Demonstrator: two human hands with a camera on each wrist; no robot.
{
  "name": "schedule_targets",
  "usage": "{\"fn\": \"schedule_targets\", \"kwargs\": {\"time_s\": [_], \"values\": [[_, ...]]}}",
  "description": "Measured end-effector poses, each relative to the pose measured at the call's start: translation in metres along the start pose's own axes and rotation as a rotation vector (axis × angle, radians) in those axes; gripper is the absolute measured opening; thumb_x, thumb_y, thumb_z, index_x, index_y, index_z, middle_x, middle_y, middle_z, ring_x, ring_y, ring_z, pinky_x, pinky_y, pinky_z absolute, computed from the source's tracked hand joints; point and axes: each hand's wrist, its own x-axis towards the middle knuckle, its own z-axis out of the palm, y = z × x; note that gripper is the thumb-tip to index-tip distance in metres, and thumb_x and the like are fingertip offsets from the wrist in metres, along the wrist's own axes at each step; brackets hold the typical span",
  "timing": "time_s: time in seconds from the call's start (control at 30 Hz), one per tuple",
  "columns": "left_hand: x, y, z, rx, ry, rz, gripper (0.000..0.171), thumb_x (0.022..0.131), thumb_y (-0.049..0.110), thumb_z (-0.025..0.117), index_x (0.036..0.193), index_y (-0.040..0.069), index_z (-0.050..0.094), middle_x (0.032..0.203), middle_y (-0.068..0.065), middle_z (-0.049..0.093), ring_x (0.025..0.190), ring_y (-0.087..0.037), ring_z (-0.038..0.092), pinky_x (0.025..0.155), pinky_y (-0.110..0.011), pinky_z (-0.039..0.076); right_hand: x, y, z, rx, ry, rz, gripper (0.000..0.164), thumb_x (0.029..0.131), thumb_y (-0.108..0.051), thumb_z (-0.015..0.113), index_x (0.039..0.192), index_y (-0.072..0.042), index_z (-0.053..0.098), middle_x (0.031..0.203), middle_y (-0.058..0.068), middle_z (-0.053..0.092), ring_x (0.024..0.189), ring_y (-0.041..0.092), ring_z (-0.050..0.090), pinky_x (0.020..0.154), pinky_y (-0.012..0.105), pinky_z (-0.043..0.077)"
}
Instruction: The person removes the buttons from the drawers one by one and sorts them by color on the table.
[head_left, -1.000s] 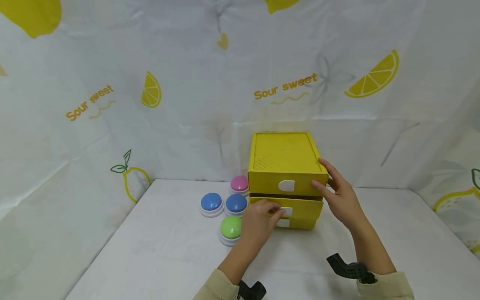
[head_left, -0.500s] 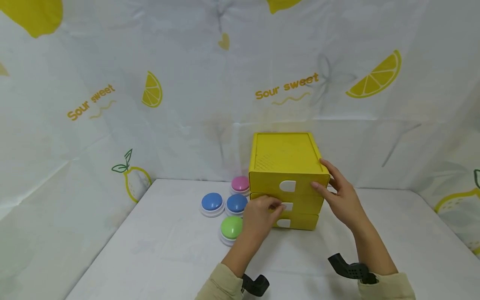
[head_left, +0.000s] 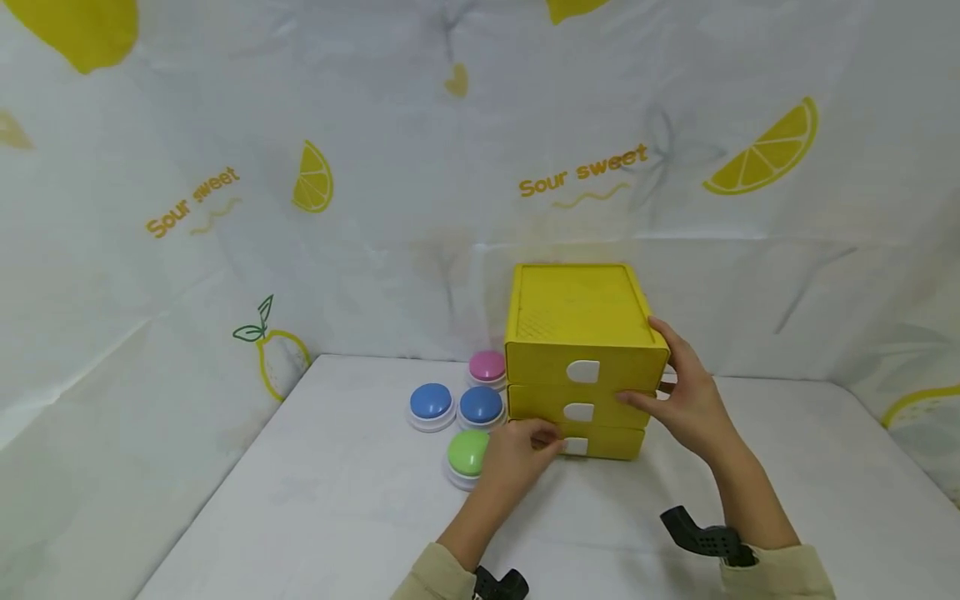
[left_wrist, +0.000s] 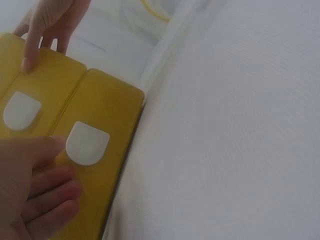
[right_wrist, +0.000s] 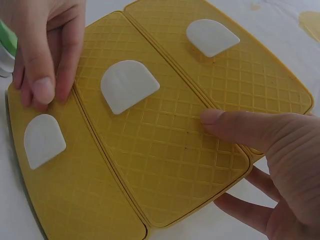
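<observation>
Hands (head_left: 516, 457) (head_left: 692, 408) are at gridded yellow drawers (right_wrist: 170, 142) with rounded tabs (right_wrist: 129, 86).

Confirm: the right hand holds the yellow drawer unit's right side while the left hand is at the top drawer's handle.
Wrong drawer: in the head view, the left hand is at the handle of the bottom drawer. The right hand holds the right side of the yellow drawer unit.

Beige sleeves (head_left: 780, 573) are worn with bent black wrist devices (head_left: 699, 536), the right one dotted.
</observation>
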Motion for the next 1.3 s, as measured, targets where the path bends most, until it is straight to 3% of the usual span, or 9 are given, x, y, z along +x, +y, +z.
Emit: {"fn": "schedule_targets", "kwargs": {"time_s": [0.23,0.6,0.93,1.3], "values": [[-0.001,-0.006,0.013,-0.078,-0.047,-0.051,0.016,0.089,0.021,0.078,0.1,0.01,0.08,0.089,0.002,0.079,0.079,0.002,0.069,0.072,-0.011,0.055,0.001,0.002,0.001,-0.02,0.01,-0.007,0.11,0.08,-0.012,0.086,0.163,-0.025,0.015,0.156,0.024,0.035,0.135,0.048,0.045,0.09,0.067,0.053],[-0.003,-0.006,0.024,-0.071,0.036,-0.048,0.01,0.089,0.02,0.078,0.094,0.011,0.081,0.084,0.002,0.078,0.073,0.005,0.064,0.067,-0.011,0.053,0.0,0.001,-0.001,-0.012,0.009,0.006,0.109,0.082,-0.012,0.085,0.163,-0.027,0.014,0.157,0.023,0.035,0.134,0.048,0.046,0.091,0.067,0.052],[-0.02,-0.003,0.022,-0.015,0.056,-0.068,0.007,0.088,0.021,0.079,0.091,0.016,0.082,0.082,0.005,0.079,0.072,0.007,0.064,0.066,-0.011,0.052,0.002,0.0,0.003,0.005,-0.001,-0.002,0.106,0.083,-0.011,0.083,0.163,-0.026,0.014,0.158,0.022,0.033,0.134,0.049,0.045,0.093,0.067,0.052],[-0.046,0.004,0.016,0.014,0.04,0.035,0.006,0.086,0.018,0.08,0.09,0.015,0.083,0.083,0.004,0.079,0.074,0.009,0.064,0.066,-0.008,0.051,0.001,-0.001,0.001,-0.014,0.0,0.001,0.107,0.083,-0.011,0.083,0.163,-0.026,0.014,0.154,0.024,0.037,0.131,0.047,0.047,0.092,0.065,0.052]]}}
